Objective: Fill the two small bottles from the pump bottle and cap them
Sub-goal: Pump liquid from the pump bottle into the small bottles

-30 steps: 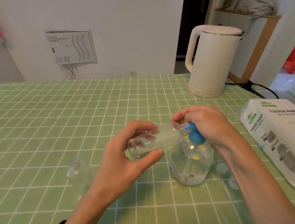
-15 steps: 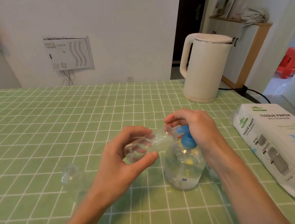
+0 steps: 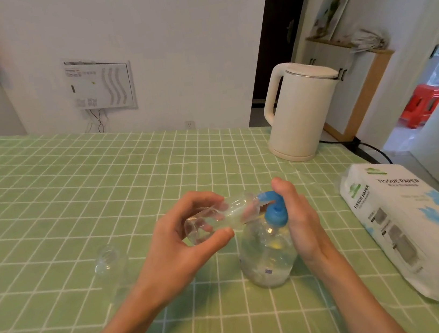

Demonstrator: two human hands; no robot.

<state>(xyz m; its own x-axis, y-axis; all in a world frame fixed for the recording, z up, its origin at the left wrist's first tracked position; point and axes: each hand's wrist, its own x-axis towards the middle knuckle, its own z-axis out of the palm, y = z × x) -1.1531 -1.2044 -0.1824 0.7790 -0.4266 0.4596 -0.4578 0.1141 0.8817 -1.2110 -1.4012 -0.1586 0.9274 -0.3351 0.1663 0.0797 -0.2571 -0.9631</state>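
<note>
The left hand (image 3: 178,245) pinches the small bottle (image 3: 214,220) between fingers and thumb. It lies nearly level, long axis left-right, mouth right at the pump spout (image 3: 266,197). The right hand (image 3: 301,217) is beside the pump bottle (image 3: 268,258), perhaps pressing; I cannot tell its finger curl.

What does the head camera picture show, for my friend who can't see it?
A left hand holds a small clear bottle sideways at the blue nozzle of a pump bottle, while the right hand rests against the pump head. A second small bottle stands open on the green checked table.
</note>
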